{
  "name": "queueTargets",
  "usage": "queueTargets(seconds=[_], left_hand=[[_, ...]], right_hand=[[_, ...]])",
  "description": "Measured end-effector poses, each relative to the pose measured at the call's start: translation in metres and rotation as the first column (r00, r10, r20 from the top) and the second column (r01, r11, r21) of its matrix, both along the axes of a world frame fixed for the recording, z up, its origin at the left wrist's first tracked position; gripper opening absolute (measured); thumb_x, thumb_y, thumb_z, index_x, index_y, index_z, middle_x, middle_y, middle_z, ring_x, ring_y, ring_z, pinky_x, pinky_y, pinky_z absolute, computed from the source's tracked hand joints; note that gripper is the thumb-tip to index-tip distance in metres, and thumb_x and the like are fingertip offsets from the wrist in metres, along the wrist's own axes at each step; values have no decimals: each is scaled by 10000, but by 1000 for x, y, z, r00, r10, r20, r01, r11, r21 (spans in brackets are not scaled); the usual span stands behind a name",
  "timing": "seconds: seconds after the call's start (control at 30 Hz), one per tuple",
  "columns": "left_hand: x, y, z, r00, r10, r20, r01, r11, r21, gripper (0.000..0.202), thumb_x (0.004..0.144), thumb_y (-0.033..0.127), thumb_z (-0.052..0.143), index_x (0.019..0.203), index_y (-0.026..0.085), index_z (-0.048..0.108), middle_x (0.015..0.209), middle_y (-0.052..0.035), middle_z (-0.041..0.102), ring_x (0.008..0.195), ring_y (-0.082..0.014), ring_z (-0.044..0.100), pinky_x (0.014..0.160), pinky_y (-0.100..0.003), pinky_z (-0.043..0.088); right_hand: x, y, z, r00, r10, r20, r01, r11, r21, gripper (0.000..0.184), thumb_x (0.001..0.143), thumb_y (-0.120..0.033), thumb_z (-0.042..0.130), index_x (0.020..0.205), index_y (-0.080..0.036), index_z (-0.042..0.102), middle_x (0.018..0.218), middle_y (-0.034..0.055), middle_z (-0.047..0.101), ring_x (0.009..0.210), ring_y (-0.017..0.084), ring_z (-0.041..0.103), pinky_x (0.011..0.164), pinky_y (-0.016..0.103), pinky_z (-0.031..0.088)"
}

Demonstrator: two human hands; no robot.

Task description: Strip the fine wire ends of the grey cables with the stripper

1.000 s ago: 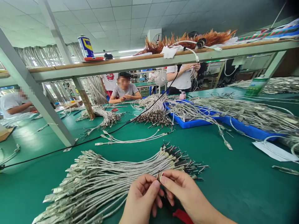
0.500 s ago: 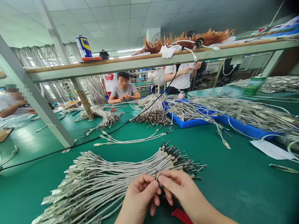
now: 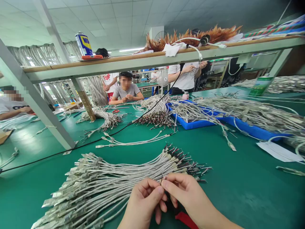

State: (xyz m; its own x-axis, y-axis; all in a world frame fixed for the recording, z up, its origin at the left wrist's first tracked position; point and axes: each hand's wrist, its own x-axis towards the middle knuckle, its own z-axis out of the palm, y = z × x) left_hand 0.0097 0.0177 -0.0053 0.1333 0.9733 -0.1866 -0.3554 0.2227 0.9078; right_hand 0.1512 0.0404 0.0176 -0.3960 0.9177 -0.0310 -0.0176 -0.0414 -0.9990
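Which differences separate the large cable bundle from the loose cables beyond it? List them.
The large cable bundle holds many cables, the loose cables only a few. The bundle fans out wide, while the loose cables lie in a thin run. The bundle ends at right in a dark spray of wire tips; the loose cables show none. Both lie on the green mat, metal connectors at their left ends.
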Motion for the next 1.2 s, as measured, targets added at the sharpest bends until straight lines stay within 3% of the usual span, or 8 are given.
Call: queueTargets(seconds=[0.13,0.27,0.47,0.67,0.9,1.2], left_hand=[[-1,-4,5,999,-21,-32,20,1000,-22,500,648,568,795,680,135,547,436,48,514,314,-4,295,321,-123,186],[-2,-5,8,999,39,-17,-40,998,-47,517,602,574,818,695,146,544,516,37,553,341,-6,297,335,-137,160],[-4,-7,12,995,67,-76,-70,997,-43,472,641,550,805,707,140,581,441,80,429,358,-17,286,354,-146,154],[-4,-7,12,994,106,12,-104,991,-84,504,597,553,828,715,149,553,447,88,438,341,-5,256,336,-126,147],[-1,-6,13,986,65,-154,-68,998,-12,490,614,556,799,668,110,604,583,-42,643,355,-72,496,328,-159,367],[1,-8,10,960,12,-281,-19,1000,-21,400,686,486,761,679,117,606,588,-42,642,398,-87,522,351,-161,383]], right_hand=[[0,-2,6,997,-71,-10,71,997,-6,375,783,-489,669,615,-158,615,516,-3,560,456,119,423,474,245,336],[1,-1,7,994,-112,10,112,993,-18,378,757,-520,689,678,-151,674,449,-31,494,440,124,411,479,256,333],[2,-2,2,996,-84,35,84,996,-9,394,772,-534,668,710,-145,679,452,-35,479,447,129,417,479,258,328],[-2,0,-7,996,-80,-27,77,993,-90,419,722,-557,723,834,-154,695,489,-48,480,430,120,408,452,246,321],[-1,-1,3,1000,-11,6,11,1000,-10,415,793,-522,648,582,-170,584,526,-8,535,447,120,428,461,250,331],[1,-5,6,1000,-29,9,30,998,-48,364,793,-486,666,641,-159,625,524,-10,539,478,124,432,484,250,329]])
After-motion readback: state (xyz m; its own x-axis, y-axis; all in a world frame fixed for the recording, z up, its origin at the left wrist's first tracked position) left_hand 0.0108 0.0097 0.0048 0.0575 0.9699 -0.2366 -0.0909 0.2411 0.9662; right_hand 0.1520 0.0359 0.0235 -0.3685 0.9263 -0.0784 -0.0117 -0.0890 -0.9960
